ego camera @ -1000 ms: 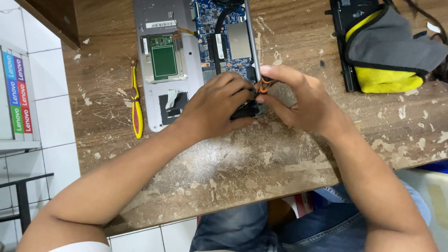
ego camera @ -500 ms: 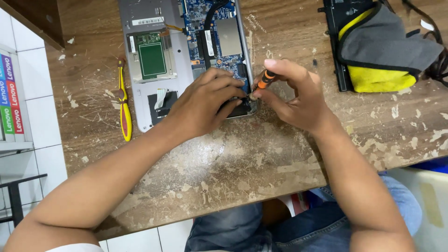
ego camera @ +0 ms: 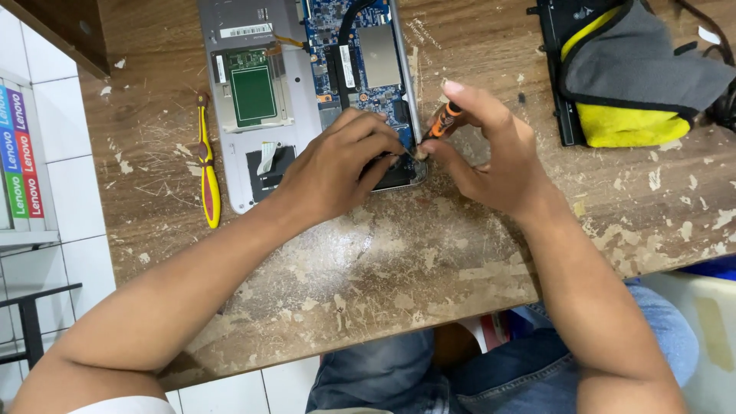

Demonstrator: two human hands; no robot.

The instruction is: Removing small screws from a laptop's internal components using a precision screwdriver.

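both hands (ego camera: 337, 172) (ego camera: 491, 157) on orange screwdriver (ego camera: 443, 123) (tilted, tip down-left).

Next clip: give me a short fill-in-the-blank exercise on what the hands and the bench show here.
1. The right hand grips a small screwdriver whose handle is black and ____.
2. The left hand rests on the near corner of the opened ____, beside its blue circuit board.
3. A tool with a yellow and red handle lies on the wooden table, on the ____ side of the left hand.
4. A grey cloth lies on top of a ____ one.

Missing words: orange; laptop; left; yellow
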